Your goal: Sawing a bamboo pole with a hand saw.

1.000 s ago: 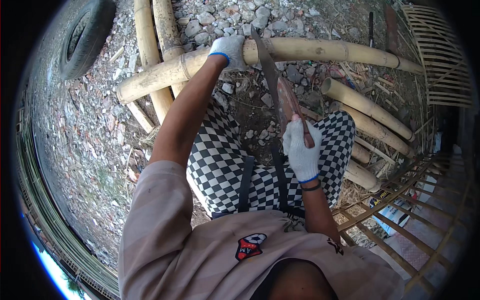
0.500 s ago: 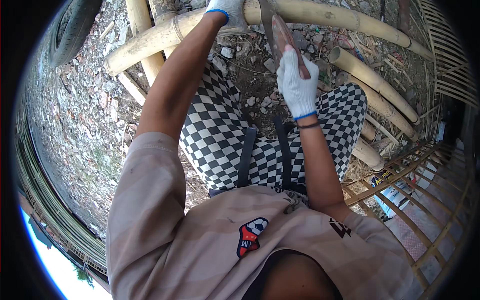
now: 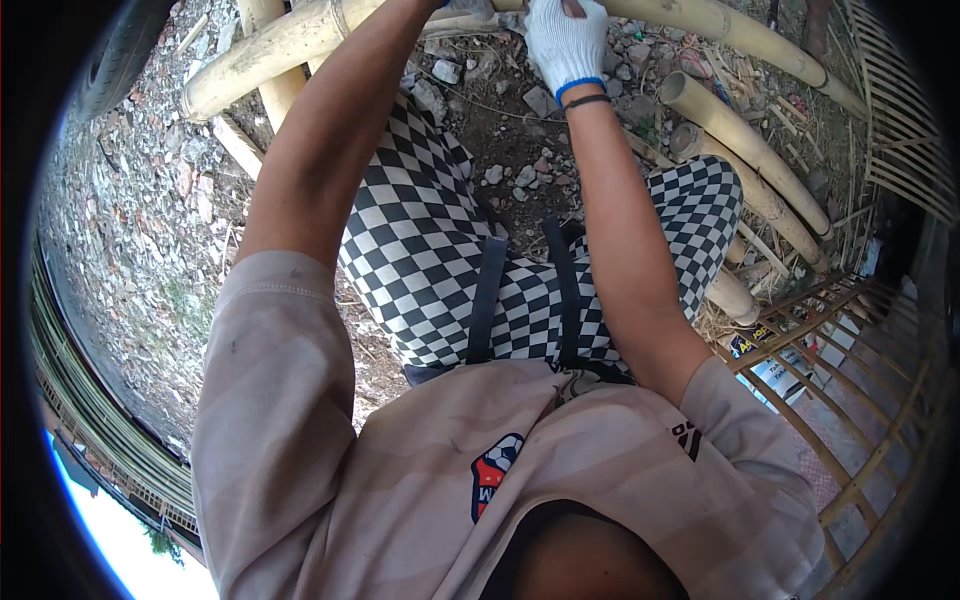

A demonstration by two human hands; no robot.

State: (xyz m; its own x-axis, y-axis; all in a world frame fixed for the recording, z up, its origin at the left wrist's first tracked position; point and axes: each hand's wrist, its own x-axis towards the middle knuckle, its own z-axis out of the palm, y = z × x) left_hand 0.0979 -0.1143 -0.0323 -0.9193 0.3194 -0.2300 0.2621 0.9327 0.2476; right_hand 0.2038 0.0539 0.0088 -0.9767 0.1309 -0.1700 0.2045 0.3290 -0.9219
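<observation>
My right hand (image 3: 566, 42), in a white knit glove with a blue cuff, is closed around the brown wooden handle (image 3: 574, 8) of a handsaw near the top edge. The saw's blade is out of view. A thick, pale bamboo pole (image 3: 265, 60) runs crosswise ahead of me. My left hand (image 3: 468, 8), also gloved, grips this pole just left of the right hand; only a sliver of it shows, the rest cut off by the top edge.
Cut bamboo lengths (image 3: 745, 145) lie to the right, near a slatted bamboo frame (image 3: 850, 350) and a blue-and-white container (image 3: 778, 378). Another bamboo piece (image 3: 280, 95) crosses under the pole. A tire (image 3: 118, 55) is at upper left. Rubble (image 3: 130, 220) covers the ground.
My right hand has pushed forward and slightly left with the saw, carrying its blade out of view. My view has shifted, so the pole and left hand sit higher in the picture.
</observation>
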